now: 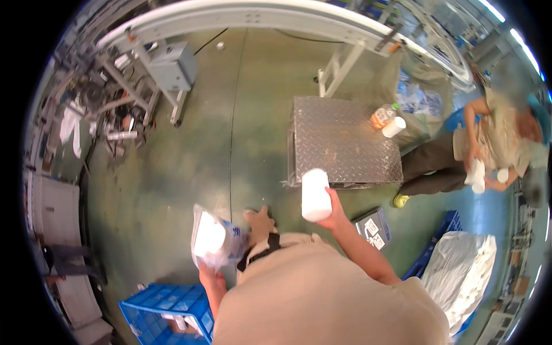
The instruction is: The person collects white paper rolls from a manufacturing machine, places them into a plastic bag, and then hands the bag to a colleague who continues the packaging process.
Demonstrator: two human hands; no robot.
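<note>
My right hand is wrapped round a white cylindrical container, held up by the near edge of a metal platform. Its fingers are partly hidden behind the container. Lower and to the left, my left hand grips the edge of a clear plastic bag. Something white and bright shows inside the bag, too washed out to tell its kind. On the diamond-plate platform stand a drink bottle with a green cap and orange label and another white cylindrical container.
A blue plastic crate with white items sits below my left hand. At right, a co-worker holds white containers. A white-covered stack lies on a blue pallet. Beyond the platform are a large sack of plastic and a conveyor frame.
</note>
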